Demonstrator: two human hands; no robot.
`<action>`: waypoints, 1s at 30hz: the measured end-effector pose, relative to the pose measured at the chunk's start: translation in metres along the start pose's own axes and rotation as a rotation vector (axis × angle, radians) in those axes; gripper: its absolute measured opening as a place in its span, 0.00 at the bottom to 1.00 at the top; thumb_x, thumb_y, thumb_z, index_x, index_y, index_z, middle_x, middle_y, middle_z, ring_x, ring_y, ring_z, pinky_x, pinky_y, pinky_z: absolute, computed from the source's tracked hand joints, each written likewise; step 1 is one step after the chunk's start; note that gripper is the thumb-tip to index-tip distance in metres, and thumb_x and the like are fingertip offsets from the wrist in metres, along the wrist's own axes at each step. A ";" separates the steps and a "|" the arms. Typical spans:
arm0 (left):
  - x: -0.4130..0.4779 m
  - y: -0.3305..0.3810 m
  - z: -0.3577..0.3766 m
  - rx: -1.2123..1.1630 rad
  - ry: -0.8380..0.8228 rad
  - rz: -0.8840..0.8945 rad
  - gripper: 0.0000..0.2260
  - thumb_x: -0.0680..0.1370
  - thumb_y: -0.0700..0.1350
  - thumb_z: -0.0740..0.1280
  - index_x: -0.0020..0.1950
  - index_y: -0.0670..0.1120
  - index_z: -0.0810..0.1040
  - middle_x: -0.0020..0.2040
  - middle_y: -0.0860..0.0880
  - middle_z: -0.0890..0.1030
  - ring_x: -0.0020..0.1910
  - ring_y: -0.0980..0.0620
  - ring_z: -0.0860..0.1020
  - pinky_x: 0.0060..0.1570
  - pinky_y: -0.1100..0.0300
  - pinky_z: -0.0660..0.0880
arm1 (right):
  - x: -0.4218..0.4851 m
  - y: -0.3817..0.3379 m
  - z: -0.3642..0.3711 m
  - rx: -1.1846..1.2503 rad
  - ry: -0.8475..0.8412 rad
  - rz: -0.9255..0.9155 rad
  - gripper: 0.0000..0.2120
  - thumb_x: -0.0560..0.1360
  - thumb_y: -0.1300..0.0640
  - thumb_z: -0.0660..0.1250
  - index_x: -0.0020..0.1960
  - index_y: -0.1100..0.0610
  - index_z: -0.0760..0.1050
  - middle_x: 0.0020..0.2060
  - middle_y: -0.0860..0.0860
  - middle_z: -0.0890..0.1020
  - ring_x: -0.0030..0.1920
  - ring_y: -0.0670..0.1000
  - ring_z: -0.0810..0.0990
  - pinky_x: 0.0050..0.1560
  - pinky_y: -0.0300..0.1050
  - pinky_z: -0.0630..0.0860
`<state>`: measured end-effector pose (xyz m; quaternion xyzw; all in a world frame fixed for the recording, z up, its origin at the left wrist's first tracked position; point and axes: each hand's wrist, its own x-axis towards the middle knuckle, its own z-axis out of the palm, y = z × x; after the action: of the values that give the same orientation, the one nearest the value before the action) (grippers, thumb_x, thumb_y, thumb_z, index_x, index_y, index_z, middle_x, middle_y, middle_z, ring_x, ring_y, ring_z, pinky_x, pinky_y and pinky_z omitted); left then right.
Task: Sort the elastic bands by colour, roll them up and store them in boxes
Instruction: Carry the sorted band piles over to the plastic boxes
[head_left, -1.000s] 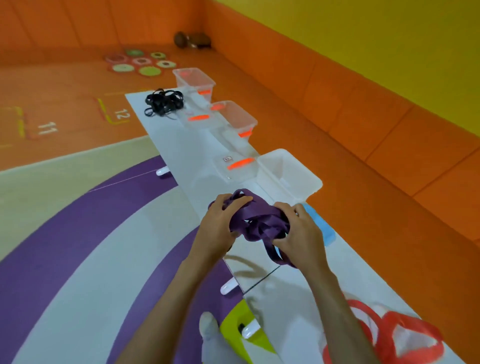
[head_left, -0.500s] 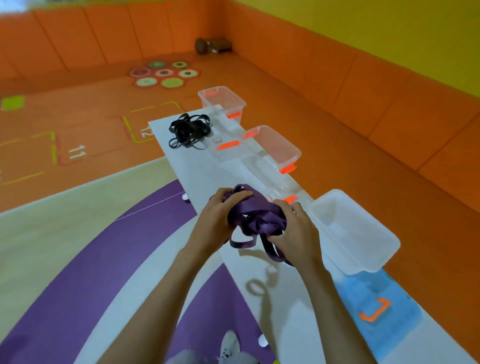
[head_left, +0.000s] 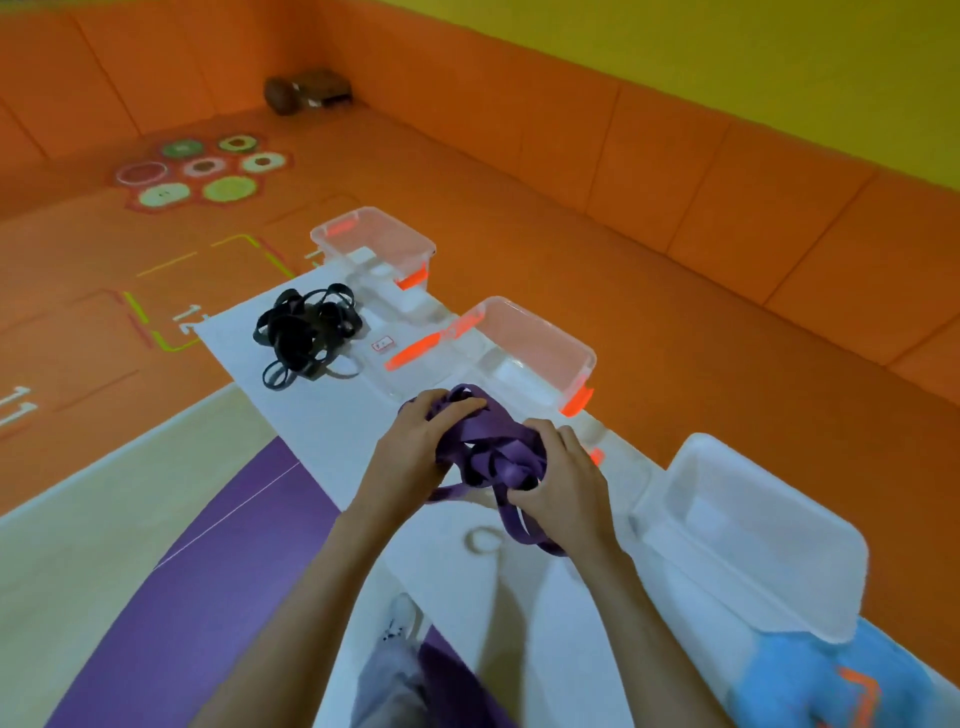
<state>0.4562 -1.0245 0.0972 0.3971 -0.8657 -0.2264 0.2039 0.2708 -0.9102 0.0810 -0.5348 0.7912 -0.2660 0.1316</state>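
- Left hand (head_left: 415, 452) and right hand (head_left: 563, 483) both curl round the purple bands (head_left: 493, 447); the bundle is held just above the tabletop (head_left: 332, 415).
- Grip unchanged over the last second, loops still dangling. Rolling judged unfinished; nothing yet in the white box (head_left: 753, 530) at right.

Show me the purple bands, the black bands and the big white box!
purple bands (head_left: 493, 434): head view, on the tangle's middle.
black bands (head_left: 304, 332): head view, on the pile's middle.
white box (head_left: 779, 499): head view, on its bare inner wall.
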 end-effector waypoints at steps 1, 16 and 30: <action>0.014 -0.013 0.000 0.020 -0.018 0.012 0.32 0.74 0.35 0.72 0.75 0.58 0.75 0.71 0.49 0.74 0.66 0.43 0.75 0.51 0.45 0.82 | 0.012 -0.004 0.009 0.003 -0.018 0.026 0.35 0.65 0.48 0.78 0.69 0.42 0.68 0.55 0.44 0.75 0.53 0.51 0.79 0.45 0.43 0.77; 0.136 -0.183 0.069 0.158 -0.625 0.109 0.36 0.78 0.42 0.69 0.83 0.63 0.62 0.74 0.51 0.71 0.72 0.42 0.69 0.46 0.45 0.82 | 0.101 0.002 0.157 -0.019 -0.263 0.479 0.36 0.65 0.38 0.74 0.69 0.46 0.67 0.57 0.47 0.75 0.56 0.55 0.79 0.49 0.49 0.80; 0.124 -0.235 0.107 0.395 -0.886 0.164 0.55 0.73 0.70 0.72 0.83 0.62 0.32 0.85 0.51 0.33 0.85 0.36 0.41 0.76 0.23 0.54 | 0.097 0.022 0.207 -0.048 -0.568 0.434 0.63 0.66 0.26 0.74 0.85 0.42 0.37 0.85 0.48 0.40 0.85 0.57 0.37 0.82 0.68 0.46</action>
<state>0.4643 -1.2337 -0.0987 0.2241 -0.9240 -0.1881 -0.2461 0.3178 -1.0508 -0.0945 -0.4101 0.8241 -0.0538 0.3872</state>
